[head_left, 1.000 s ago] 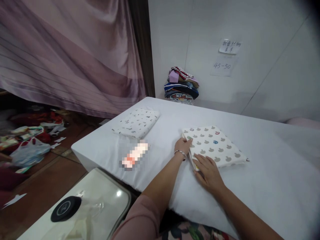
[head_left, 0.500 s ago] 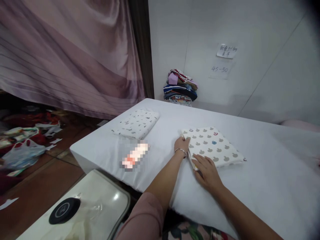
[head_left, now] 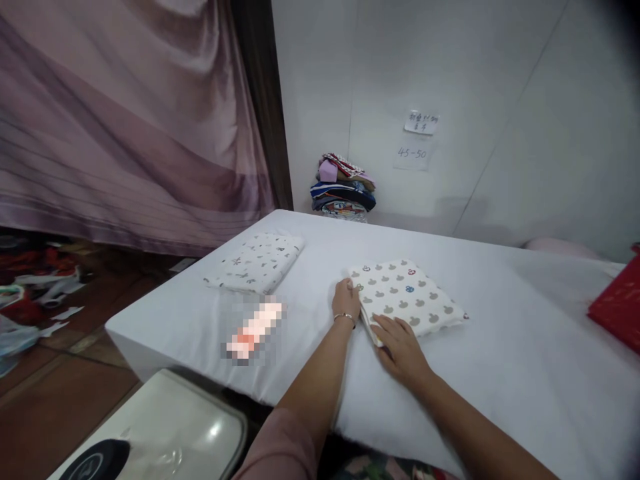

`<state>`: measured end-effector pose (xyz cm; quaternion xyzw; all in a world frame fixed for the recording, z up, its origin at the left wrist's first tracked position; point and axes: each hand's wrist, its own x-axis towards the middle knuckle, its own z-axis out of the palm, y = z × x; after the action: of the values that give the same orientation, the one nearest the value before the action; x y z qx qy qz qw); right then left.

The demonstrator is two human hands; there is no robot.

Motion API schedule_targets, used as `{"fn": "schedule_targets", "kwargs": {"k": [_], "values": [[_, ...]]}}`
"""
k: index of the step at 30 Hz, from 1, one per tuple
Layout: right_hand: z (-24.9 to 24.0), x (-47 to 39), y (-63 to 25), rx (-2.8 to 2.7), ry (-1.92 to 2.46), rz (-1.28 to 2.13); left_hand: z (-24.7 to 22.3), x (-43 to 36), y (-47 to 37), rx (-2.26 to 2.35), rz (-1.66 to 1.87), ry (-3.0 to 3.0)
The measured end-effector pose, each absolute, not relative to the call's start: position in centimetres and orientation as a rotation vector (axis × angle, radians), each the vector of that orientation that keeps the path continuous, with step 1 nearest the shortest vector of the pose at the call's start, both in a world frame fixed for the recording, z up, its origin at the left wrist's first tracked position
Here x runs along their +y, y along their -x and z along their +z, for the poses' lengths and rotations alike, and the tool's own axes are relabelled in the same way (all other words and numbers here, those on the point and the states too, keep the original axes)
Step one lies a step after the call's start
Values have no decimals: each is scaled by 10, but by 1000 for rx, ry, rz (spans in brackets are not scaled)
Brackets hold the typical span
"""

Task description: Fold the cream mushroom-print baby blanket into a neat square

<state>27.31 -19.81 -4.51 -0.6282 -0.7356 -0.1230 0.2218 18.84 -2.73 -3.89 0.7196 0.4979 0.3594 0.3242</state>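
A folded white cloth [head_left: 400, 293] with grey mushroom-like prints and a few coloured ones lies on the white-covered table [head_left: 310, 393]. My left hand [head_left: 346, 299], with a bracelet at the wrist, grips the cloth's left edge, its fingers partly hidden by the fold. At the near corner, my right hand [head_left: 400, 347] holds the edge with its fingers laid over the top and its thumb low at the side. Farther left lies a second folded white cloth [head_left: 257, 262] with small dark prints.
A blurred-out object [head_left: 255, 331] lies left of my arms. Folded clothes [head_left: 344, 187] are stacked by the wall beyond the table. Something red [head_left: 620, 303] stands at the right edge. A pale lidded surface [head_left: 185, 413] is at lower left, near a hanging curtain [head_left: 150, 120].
The view has turned slightly, so most things sit farther left in the picture. A red object has come into view at the right. Both hands keep their places on the cloth.
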Motion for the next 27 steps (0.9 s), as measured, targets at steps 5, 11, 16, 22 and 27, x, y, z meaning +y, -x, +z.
{"fn": "schedule_targets", "kwargs": {"k": [5, 11, 16, 22, 27], "values": [[-40, -202, -274, -2066, 1702, -305, -36, -55, -168, 866, 970, -2388], [-39, -226, -314, -2097, 1626, -332, -37, -87, -137, 440, 559, -2754], [-47, -253, -381, -1907, 1881, -489, -32, -90, -131, 468, 521, -2838], [-52, -258, -426, -1922, 2132, -509, -31, -87, -139, 346, 498, -2916], [-53, -244, -440, -1968, 2143, -505, -29, -77, -145, 302, 439, -2952]]}}
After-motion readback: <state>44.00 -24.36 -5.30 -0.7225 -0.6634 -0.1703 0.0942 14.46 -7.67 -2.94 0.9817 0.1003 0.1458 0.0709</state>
